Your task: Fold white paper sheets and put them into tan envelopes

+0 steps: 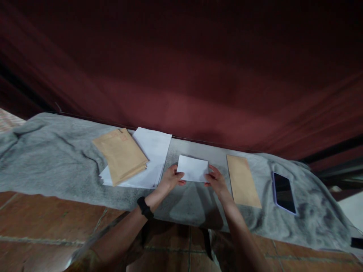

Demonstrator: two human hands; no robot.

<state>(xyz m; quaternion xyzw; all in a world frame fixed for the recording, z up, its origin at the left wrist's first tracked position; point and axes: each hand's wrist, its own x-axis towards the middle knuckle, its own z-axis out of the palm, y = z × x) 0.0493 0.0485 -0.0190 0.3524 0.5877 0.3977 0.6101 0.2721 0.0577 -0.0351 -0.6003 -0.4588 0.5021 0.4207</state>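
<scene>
Between my hands is a small white rectangle of paper [193, 169], apparently folded, held just above the grey cloth [187, 202]. My left hand [171, 177] pinches its left edge, thumb on top. On the opposite edge, my right hand [217, 179] grips it the same way. A brown envelope [244, 181] lies flat just right of my right hand. To the left of my left hand, a stack of white sheets [155, 151] rests on the cloth, with several brown envelopes [121, 153] piled partly over it.
A phone [284, 192] with a dark screen and pale purple case lies at the right on the wrinkled cloth. A dark red curtain-like surface [181, 102] rises behind the far edge. Reddish floor tiles [56, 223] show below the near edge.
</scene>
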